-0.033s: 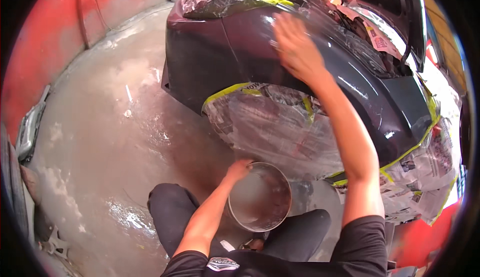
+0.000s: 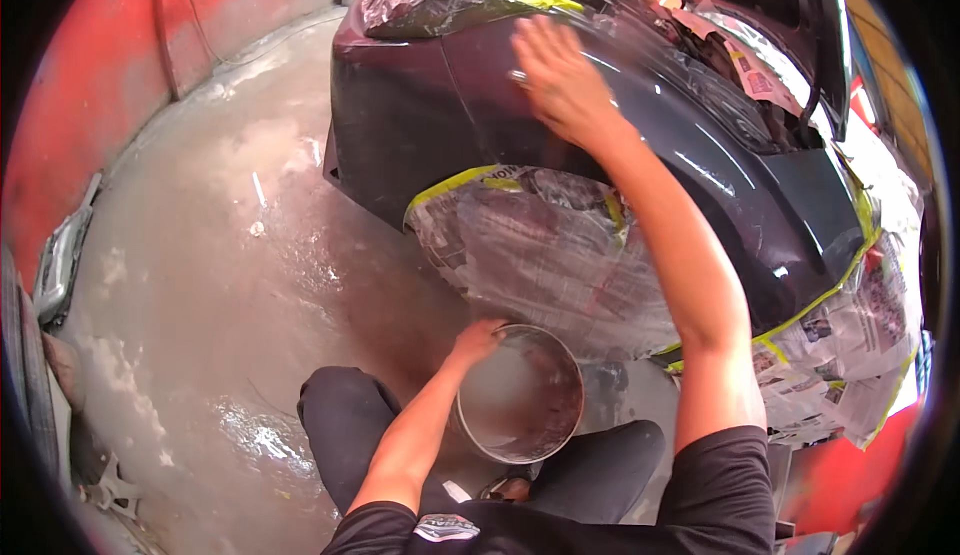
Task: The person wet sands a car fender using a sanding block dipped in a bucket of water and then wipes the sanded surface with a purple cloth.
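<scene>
- Right hand (image 2: 568, 90), bare, has slid a little left across the dark grey-purple, glossy, curved car body panel (image 2: 400, 115); left hand (image 2: 480, 337) unchanged.
- Panel sits at the far side, right of centre, above crumpled newspaper-and-film masking (image 2: 560, 255) edged in yellow-green tape (image 2: 450, 184).
- Step in hand, as I judge it: wet rubbing or feeling along the panel's surface.
- Next move, I'd say, calls for an even, light stroke following the curve, fingers short of the tape, then perhaps a return to the bucket.
- Right arm reaches far and leftward, elbow bent; palm faces down, fingers extended and slightly spread, apparently touching the panel. I can't tell whether a thin pad lies under it.
- Left arm angles low between the knees; fingers grasp the left far rim of the round, metallic-looking bucket (image 2: 560, 420), cloudy inside, standing near, between the dark-trousered legs (image 2: 345, 415).
</scene>
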{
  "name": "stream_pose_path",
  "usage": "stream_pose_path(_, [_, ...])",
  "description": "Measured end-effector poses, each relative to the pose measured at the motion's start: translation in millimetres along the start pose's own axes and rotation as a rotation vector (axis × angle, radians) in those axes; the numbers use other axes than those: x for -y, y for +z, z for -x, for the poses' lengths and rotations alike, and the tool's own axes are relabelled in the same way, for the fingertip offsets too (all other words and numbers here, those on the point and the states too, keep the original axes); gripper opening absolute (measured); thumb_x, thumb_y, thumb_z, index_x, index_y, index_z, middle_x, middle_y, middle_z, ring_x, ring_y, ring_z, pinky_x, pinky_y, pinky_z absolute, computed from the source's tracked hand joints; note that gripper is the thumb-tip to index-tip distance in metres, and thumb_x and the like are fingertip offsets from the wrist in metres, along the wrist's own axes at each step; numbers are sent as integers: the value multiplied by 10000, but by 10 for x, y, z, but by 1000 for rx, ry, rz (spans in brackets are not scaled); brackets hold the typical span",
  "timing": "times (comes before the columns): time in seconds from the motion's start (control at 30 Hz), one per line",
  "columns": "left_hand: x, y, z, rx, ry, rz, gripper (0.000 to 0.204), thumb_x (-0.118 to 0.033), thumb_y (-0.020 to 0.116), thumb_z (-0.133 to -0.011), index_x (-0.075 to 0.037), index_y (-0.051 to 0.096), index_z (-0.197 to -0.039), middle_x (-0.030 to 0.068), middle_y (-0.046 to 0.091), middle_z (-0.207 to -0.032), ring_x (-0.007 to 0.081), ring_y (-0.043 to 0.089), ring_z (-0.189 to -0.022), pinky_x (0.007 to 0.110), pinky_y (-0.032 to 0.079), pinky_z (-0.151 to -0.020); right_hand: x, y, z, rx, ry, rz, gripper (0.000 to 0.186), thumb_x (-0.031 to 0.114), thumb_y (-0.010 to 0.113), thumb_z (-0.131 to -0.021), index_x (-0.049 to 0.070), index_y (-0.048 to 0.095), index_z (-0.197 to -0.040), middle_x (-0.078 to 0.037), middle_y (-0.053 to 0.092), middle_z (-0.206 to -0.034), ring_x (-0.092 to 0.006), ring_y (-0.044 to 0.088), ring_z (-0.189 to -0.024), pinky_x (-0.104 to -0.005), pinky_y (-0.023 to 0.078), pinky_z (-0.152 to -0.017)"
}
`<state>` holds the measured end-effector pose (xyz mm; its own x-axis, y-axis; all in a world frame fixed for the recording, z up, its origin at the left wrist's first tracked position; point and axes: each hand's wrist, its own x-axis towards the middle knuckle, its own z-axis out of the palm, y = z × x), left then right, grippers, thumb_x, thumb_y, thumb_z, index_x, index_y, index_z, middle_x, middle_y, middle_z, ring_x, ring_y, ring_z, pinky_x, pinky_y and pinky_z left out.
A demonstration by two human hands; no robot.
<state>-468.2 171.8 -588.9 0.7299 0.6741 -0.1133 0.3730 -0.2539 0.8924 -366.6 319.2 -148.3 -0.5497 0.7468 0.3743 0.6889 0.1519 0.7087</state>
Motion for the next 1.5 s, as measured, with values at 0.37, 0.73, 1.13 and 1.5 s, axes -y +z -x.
stream_pose_path(0.37, [-98,-21,-50,2,23,-55,422,-308,584,-990,-158,644,-1379,166,670,-1339,376,624,-1244,471,503,-1031,-50,-190,533,-4,110,23,563,268,578,-1035,-69,468,-1472,-240,414,-1603,-392,362,-1516,-537,283,-1244])
stream_pose_path(0.73, [118,-3,-69,24,-8,-8,402,-293,565,-1005,-208,650,-1388,151,664,-1358,349,614,-1272,480,510,-1043,490,-64,275,0,-99,-56,516,246,608,-1010,-39,543,-1435,-191,469,-1577,-335,367,-1521,-505,299,-1237])
stream_pose_path(1.13, [142,-104,-45,12,38,-118,431,-304,557,-1023,-171,607,-1429,147,672,-1351,376,614,-1261,482,504,-1048,-239,-381,883,-86,116,8,538,299,658,-975,-44,552,-1376,-231,532,-1476,-410,480,-1395,-527,386,-1162])
stream_pose_path(1.5, [-31,-194,-16,14,168,1,401,-182,621,-1006,-62,633,-1389,222,694,-1293,363,652,-1235,404,485,-1042,-911,-920,3166,-147,556,-33,538,231,599,-1019,24,503,-1507,-206,419,-1619,-377,340,-1536,-536,275,-1244])
